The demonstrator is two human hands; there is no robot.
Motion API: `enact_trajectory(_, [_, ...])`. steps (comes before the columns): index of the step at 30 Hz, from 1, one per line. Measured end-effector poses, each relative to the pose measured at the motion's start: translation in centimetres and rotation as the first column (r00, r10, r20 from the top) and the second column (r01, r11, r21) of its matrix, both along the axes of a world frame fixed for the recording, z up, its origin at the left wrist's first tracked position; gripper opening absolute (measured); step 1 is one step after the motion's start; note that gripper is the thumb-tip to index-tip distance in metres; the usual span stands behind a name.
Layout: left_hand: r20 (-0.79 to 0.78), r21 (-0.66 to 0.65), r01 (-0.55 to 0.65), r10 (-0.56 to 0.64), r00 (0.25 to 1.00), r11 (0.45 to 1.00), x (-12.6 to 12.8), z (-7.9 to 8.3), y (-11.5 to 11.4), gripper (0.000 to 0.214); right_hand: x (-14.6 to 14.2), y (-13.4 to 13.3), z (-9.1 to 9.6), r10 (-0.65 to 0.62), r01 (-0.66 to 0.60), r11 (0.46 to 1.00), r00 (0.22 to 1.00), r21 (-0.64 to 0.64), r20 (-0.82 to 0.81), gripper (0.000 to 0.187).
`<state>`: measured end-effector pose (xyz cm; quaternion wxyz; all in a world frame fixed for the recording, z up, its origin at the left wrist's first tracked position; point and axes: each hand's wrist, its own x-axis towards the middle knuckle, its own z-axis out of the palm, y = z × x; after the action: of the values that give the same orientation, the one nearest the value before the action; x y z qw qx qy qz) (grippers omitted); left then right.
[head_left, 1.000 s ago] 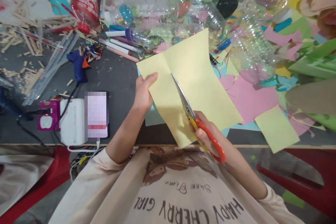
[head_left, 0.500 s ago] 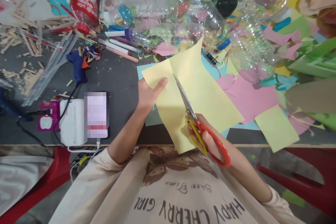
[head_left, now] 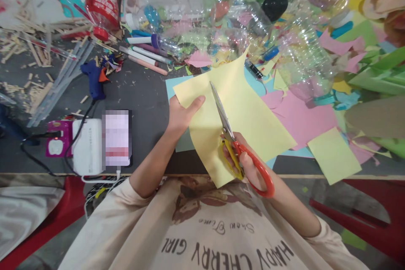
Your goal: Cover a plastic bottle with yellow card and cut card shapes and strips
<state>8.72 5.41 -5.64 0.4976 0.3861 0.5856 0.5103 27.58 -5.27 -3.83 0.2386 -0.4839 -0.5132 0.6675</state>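
Note:
A large sheet of yellow paper (head_left: pixel 253 109) is held up over the table's front edge, its far corner curling upward. My left hand (head_left: pixel 185 112) pinches its left side, thumb on top and fingers hidden beneath. In my right hand (head_left: pixel 248 162) is a pair of scissors (head_left: pixel 226 122) with one orange and one yellow handle loop. The blades point away from me and lie over the paper, looking nearly closed. Under the yellow sheet, light blue paper (head_left: pixel 175 86) sticks out. Pink paper (head_left: pixel 306 114) and a small pale yellow-green square (head_left: pixel 334 155) lie to the right.
Clear plastic bottles (head_left: pixel 190 4) and paper scraps crowd the back. Several markers (head_left: pixel 148 55) lie behind my left hand. Leftward are a blue glue gun (head_left: pixel 93 78), glue sticks (head_left: pixel 61 84), wooden sticks (head_left: pixel 38 55), a phone (head_left: pixel 117 137), a white charger box (head_left: pixel 87 145) and cables.
The scissors have shifted slightly left and away from me, the handle loops now nearer each other. My left hand and the paper have moved slightly to the right.

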Motion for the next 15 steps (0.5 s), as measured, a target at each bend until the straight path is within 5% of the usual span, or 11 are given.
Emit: enact_trajectory(15, [0.037,-0.023,0.005,-0.004,0.999,1.0,-0.2,-0.3,0.2,0.039,-1.2,0.2,-0.3,-0.081,0.08,0.997,0.997,0.015,0.02,0.075])
